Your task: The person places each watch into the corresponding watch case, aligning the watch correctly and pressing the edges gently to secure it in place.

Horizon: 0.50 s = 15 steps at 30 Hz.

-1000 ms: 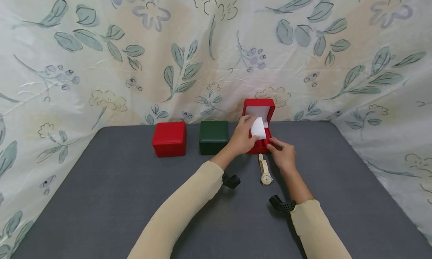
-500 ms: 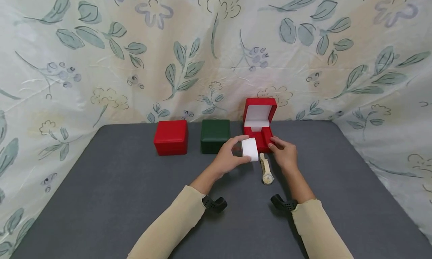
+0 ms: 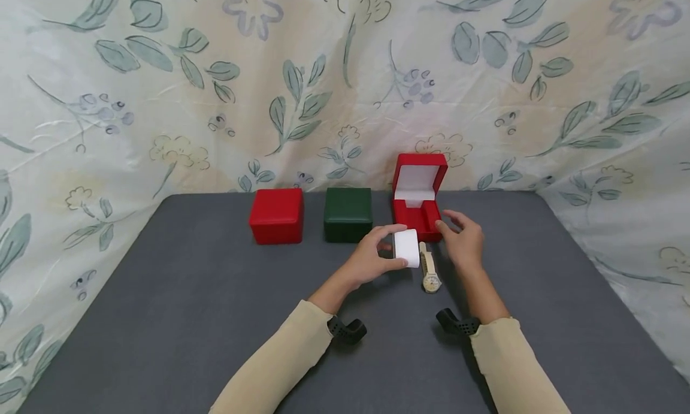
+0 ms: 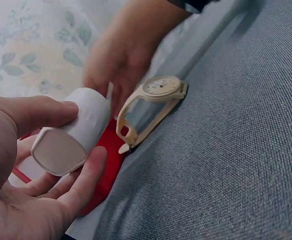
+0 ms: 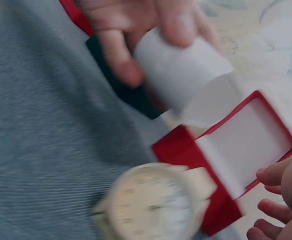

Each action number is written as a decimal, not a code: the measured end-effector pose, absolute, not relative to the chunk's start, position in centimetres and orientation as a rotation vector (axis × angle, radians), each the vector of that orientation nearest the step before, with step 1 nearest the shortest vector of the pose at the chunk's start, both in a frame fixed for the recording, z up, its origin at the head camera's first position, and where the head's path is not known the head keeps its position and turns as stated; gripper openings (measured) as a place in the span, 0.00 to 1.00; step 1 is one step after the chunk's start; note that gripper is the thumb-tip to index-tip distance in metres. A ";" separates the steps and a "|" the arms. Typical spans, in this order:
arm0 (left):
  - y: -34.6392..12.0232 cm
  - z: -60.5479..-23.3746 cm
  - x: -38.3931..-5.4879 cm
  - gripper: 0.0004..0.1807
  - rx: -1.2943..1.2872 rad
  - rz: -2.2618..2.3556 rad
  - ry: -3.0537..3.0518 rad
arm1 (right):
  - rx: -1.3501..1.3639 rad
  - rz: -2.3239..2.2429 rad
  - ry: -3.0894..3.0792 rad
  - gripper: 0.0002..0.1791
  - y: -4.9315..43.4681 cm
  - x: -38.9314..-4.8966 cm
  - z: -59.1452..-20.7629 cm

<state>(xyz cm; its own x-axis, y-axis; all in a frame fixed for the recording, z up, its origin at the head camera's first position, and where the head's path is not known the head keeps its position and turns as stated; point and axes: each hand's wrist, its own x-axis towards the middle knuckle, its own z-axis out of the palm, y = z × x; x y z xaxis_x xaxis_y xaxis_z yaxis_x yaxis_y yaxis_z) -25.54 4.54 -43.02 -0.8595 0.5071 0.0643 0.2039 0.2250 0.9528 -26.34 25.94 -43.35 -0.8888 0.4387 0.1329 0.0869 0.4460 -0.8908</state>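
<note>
My left hand (image 3: 369,257) pinches a white watch cushion (image 3: 406,248) between thumb and fingers, held up in front of an open red watch box (image 3: 422,159). In the left wrist view the cushion's rounded flat end (image 4: 61,151) faces the camera. The box's lid stands up, showing a white lining, and its red lower part has a bare recess. Beside the box's right front corner is my right hand (image 3: 465,241), its fingers loosely bent and holding nothing. A cream wristwatch (image 3: 430,282) lies on the table before the box, strap end toward it and dial nearer me.
A closed green box (image 3: 348,215) stands left of the open one, and a closed red box (image 3: 277,216) is farther left. They stand near the back edge of the grey cloth-covered table (image 3: 162,318). Behind hangs a floral curtain (image 3: 302,102).
My left hand has drawn the white cushion out of the open red box, toward me, then slightly right. My right hand's fingers have come off the box's right side.
</note>
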 end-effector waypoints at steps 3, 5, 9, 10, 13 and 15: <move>4.7 -43.1 -25.6 0.35 0.663 1.678 2.239 | -0.398 1.330 -2.343 0.19 26.4 -25.7 -41.8; 4.7 -43.1 -25.7 0.35 0.651 1.673 2.247 | -0.333 1.297 -2.369 0.19 26.7 -25.1 -40.9; 4.7 -43.2 -25.7 0.35 0.637 1.646 2.268 | -0.106 1.218 -2.585 0.22 27.8 -23.5 -40.6; 4.7 -43.2 -25.7 0.35 0.636 1.639 2.271 | -0.023 1.188 -2.665 0.24 28.2 -23.1 -40.7; 4.7 -43.1 -25.6 0.35 0.635 1.621 2.279 | 0.246 1.085 -2.896 0.32 29.1 -22.3 -41.6; 4.7 -43.0 -25.5 0.35 0.638 1.612 2.282 | 0.392 1.015 -3.015 0.41 29.4 -22.0 -42.3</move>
